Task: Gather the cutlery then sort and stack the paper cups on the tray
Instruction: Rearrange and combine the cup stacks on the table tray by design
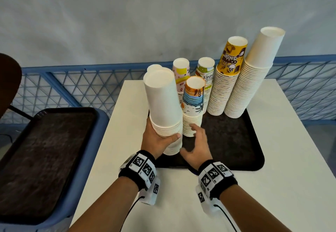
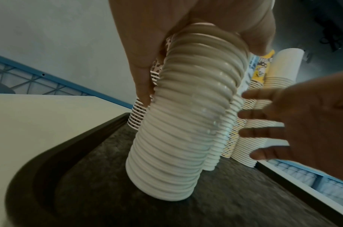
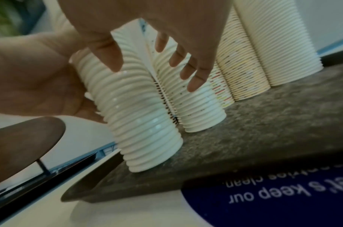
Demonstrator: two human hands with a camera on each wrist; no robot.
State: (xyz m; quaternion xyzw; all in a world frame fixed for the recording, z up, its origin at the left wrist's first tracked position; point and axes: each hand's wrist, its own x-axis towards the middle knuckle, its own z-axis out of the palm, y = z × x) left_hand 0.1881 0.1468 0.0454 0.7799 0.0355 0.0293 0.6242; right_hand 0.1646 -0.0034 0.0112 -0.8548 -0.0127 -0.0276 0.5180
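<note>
A tall stack of plain white paper cups point(image 1: 163, 108) point(image 2: 178, 122) point(image 3: 139, 116) stands upside down at the near left of the black tray point(image 1: 236, 150) point(image 2: 89, 176). My left hand point(image 1: 160, 140) grips this stack around its lower rims. My right hand point(image 1: 192, 144) point(image 3: 166, 50) hovers with fingers spread between that stack and the beach-print cup stack point(image 1: 193, 108) point(image 3: 195, 104), holding nothing. Behind stand a pink-and-yellow patterned stack point(image 1: 180, 75), a green-print stack point(image 1: 205, 75), a yellow coffee-shop stack point(image 1: 225, 79) and a big white stack point(image 1: 254, 75). No cutlery is visible.
The tray sits on a white table point(image 1: 272, 195). A second dark tray point(image 1: 45, 159) lies on a blue bin to the left. A blue mesh railing point(image 1: 72, 89) runs behind the table. A dark blue round sticker with white text point(image 3: 273, 196) is on the table by the tray's near edge.
</note>
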